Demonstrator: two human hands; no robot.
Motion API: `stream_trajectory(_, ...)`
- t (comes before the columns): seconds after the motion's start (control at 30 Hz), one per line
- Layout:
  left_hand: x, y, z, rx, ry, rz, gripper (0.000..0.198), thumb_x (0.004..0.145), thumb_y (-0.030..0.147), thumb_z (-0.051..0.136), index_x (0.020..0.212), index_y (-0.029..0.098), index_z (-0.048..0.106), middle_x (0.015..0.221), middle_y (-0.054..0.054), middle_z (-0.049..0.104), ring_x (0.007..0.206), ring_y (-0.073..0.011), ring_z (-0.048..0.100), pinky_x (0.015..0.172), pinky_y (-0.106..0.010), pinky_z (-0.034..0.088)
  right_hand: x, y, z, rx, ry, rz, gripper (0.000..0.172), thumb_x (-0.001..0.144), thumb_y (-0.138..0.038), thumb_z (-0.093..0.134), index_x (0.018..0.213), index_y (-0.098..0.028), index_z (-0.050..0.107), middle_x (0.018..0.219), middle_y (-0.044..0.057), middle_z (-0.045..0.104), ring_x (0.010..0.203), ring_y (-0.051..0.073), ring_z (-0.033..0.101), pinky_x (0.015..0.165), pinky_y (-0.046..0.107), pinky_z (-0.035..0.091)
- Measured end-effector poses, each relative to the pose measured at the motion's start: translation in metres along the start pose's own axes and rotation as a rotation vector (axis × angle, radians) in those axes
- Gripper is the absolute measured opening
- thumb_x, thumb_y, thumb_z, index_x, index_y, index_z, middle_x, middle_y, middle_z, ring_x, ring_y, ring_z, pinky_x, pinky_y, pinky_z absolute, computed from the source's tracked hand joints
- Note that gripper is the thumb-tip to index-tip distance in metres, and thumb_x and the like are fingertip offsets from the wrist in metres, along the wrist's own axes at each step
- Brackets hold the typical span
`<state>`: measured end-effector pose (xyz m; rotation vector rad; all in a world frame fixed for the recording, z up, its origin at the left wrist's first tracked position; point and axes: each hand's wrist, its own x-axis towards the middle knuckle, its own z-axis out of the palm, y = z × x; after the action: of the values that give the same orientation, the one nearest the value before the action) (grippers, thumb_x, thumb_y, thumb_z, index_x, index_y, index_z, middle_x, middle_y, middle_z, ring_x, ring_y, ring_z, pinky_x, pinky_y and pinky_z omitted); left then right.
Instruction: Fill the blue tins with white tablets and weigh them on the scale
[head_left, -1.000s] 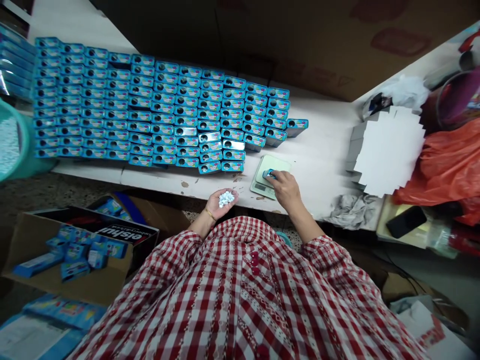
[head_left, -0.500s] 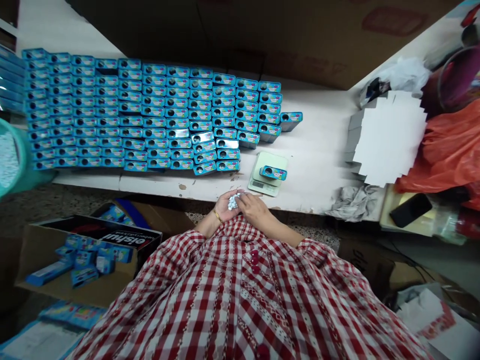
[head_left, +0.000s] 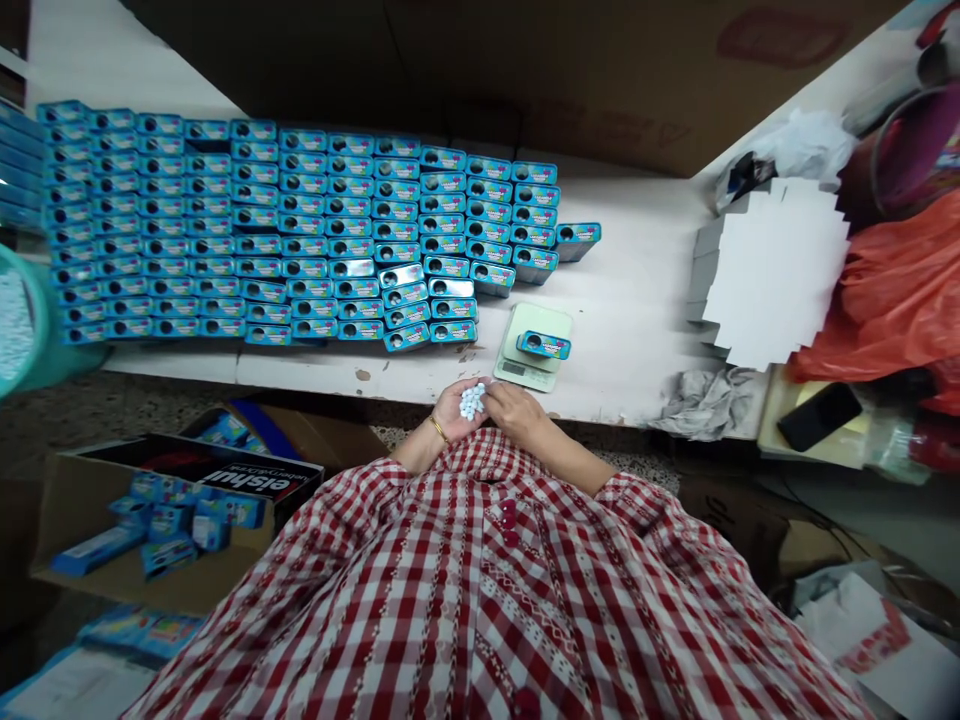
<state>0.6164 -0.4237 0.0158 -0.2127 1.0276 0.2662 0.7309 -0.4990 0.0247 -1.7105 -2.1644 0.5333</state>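
Note:
Small pale blue-white candies (head_left: 472,401) lie heaped in the cupped palm of my left hand (head_left: 448,414), just off the front edge of the table. Beside the heap, on its right side, my right hand (head_left: 519,412) has its fingers bent and pressed together; whatever they pinch, if anything, is hidden. Just beyond my hands stands a pale green kitchen scale (head_left: 508,372) with a blue tin (head_left: 544,345) on it. The tin has a dark round hole at one end of its top.
Rows of similar blue tins (head_left: 304,222) fill the table's left part. A teal bucket (head_left: 46,335) of pale candies stands far left. White cartons (head_left: 776,275), crumpled paper (head_left: 709,402) and a phone (head_left: 819,416) are on the right. Below left is an open cardboard box (head_left: 247,590).
My right fingers have drawn back slightly to the right from the candies, so more of the heap shows in my left palm. The tin on the scale stays put.

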Motion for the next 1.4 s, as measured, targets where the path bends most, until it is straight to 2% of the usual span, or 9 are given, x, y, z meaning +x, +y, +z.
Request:
stream_trajectory(0.1,0.005,0.003,0.007,-0.002,-0.028,0.027,0.023,0.083,0.014,0.040,0.074,0.009,0.061,0.063,-0.006,0.065,0.058,-0.0130,0.061,0.060,-0.026,0.050,-0.002,0.016,-0.013,0.110,0.183,0.068,0.020,0.088,-0.022,0.041,0.092,-0.018,0.061,0.092,0.008,0.061,0.087,0.016,0.057,0.076,0.029,0.050)
stream_trajectory(0.17,0.007,0.006,0.013,0.009,-0.067,0.039,0.023,0.083,0.015,0.040,0.074,0.009,0.061,0.072,-0.010,0.067,0.071,-0.0178,0.065,0.071,-0.032,0.051,-0.002,0.030,-0.023,0.191,0.366,0.164,0.019,0.087,-0.022,0.044,0.091,-0.018,0.062,0.089,0.008,0.061,0.087,0.016,0.058,0.076,0.030,0.050)
stream_trajectory(0.23,0.008,0.009,0.017,0.021,-0.086,0.055,0.023,0.083,0.017,0.040,0.075,0.009,0.061,0.080,-0.013,0.068,0.082,-0.0217,0.065,0.080,-0.037,0.049,0.000,0.046,-0.031,0.230,0.471,0.262,0.017,0.085,-0.021,0.047,0.089,-0.019,0.063,0.087,0.007,0.061,0.085,0.016,0.058,0.074,0.030,0.050)
stream_trajectory(0.43,0.006,0.011,0.014,0.010,-0.073,0.085,0.019,0.080,0.016,0.044,0.076,0.010,0.061,0.082,-0.013,0.068,0.089,-0.0228,0.064,0.086,-0.041,0.048,0.004,0.077,-0.036,0.347,0.496,0.427,0.016,0.079,-0.023,0.053,0.090,-0.018,0.064,0.080,0.003,0.061,0.063,0.011,0.056,0.061,0.026,0.050)
stream_trajectory(0.6,0.000,0.013,0.000,-0.013,-0.042,0.120,0.021,0.081,0.015,0.042,0.075,0.011,0.062,0.082,-0.012,0.068,0.087,-0.0214,0.064,0.085,-0.038,0.049,-0.011,0.077,-0.053,0.401,0.658,0.528,0.010,0.078,-0.025,0.057,0.081,-0.019,0.064,0.078,0.002,0.060,0.069,0.012,0.057,0.060,0.026,0.049)
stream_trajectory(0.73,-0.006,0.018,-0.014,-0.044,0.035,0.142,0.021,0.081,0.015,0.042,0.074,0.011,0.061,0.081,-0.012,0.068,0.086,-0.0208,0.065,0.084,-0.037,0.049,-0.029,0.079,-0.067,0.394,0.760,0.566,0.008,0.076,-0.025,0.059,0.080,-0.019,0.064,0.078,0.002,0.059,0.071,0.013,0.057,0.059,0.026,0.049)
stream_trajectory(0.87,-0.010,0.020,-0.021,-0.060,0.071,0.147,0.021,0.081,0.016,0.042,0.075,0.011,0.061,0.081,-0.012,0.068,0.087,-0.0206,0.064,0.084,-0.037,0.049,-0.036,0.077,-0.068,0.391,0.775,0.599,0.009,0.076,-0.026,0.059,0.080,-0.020,0.064,0.079,0.002,0.058,0.072,0.013,0.056,0.058,0.027,0.049)
stream_trajectory(1.07,-0.011,0.018,-0.021,-0.046,0.041,0.139,0.020,0.080,0.014,0.043,0.076,0.010,0.062,0.080,-0.012,0.068,0.085,-0.0210,0.065,0.085,-0.038,0.048,-0.026,0.065,-0.065,0.394,0.738,0.543,0.007,0.077,-0.023,0.058,0.078,-0.019,0.064,0.077,0.002,0.059,0.072,0.013,0.056,0.059,0.027,0.049)
stream_trajectory(1.4,-0.011,0.018,-0.019,-0.064,0.065,0.137,0.020,0.081,0.015,0.044,0.076,0.009,0.062,0.080,-0.012,0.069,0.085,-0.0213,0.065,0.081,-0.038,0.050,0.002,0.074,-0.048,0.369,0.572,0.438,0.012,0.081,-0.027,0.054,0.082,-0.020,0.064,0.082,0.003,0.061,0.074,0.014,0.057,0.063,0.028,0.049)
